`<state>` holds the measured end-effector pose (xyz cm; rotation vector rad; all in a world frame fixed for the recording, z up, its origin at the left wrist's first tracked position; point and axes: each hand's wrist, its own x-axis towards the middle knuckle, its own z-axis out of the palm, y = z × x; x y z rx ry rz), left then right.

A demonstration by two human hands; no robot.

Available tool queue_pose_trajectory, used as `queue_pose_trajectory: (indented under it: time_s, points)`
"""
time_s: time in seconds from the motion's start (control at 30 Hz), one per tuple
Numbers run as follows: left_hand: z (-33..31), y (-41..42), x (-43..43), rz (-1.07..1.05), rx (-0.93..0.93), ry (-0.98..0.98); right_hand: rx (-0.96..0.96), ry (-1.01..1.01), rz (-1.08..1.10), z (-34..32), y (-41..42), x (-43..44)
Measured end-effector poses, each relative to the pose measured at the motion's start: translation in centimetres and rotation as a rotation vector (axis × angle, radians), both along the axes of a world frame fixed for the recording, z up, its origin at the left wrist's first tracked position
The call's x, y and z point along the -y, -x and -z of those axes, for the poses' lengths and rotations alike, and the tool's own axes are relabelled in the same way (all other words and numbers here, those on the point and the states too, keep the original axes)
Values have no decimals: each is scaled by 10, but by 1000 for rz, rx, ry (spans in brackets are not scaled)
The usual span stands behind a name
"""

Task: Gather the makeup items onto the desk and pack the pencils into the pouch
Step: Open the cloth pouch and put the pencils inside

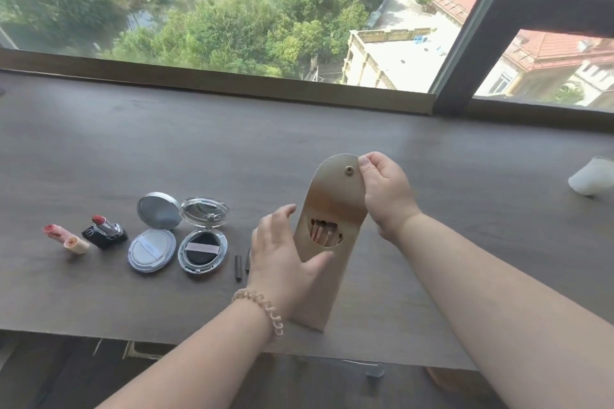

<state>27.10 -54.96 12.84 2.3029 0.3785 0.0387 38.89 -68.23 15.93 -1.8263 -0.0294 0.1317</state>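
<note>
A tan pouch (327, 195) stands upright on the dark desk (166, 156), its snap flap lifted. Several pencils (324, 231) show inside its open mouth. My right hand (385, 190) pinches the edge of the flap near the snap. My left hand (282, 255) holds the pouch's left side, thumb across its front. To the left lie two open compacts (153, 235) (203, 239), an uncapped red lipstick in a black case (105, 229) and a pink lipstick (64, 237). Two short dark pencil pieces (242, 264) lie beside my left hand.
A white object (593, 176) sits at the desk's right edge. A window sill (216, 81) and dark window frame (481, 42) run along the back. The desk's front edge passes under my forearms.
</note>
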Motion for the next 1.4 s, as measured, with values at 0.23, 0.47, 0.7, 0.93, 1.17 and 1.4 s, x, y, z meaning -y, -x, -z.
queue_pose_trajectory:
  time_s: [0.23, 0.47, 0.7, 0.93, 1.17, 1.4]
  points:
    - [-44, -13, -3, 206, -254, 532, 12, -197, 168, -70, 21, 15]
    - [-70, -2, 2, 405, -298, 718, 388, 395, 465, -94, 53, 55]
    - [-95, 6, 9, 382, -227, 704, 744, 664, -192, -103, 90, 45]
    - [-106, 8, 21, 348, -157, 575, 176, 444, -382, -121, 79, 48]
    - [-115, 15, 32, 270, -79, 501, 102, 597, -568, -135, 62, 52]
    - [-113, 20, 32, 221, -69, 473, 92, 707, -773, -143, 51, 52]
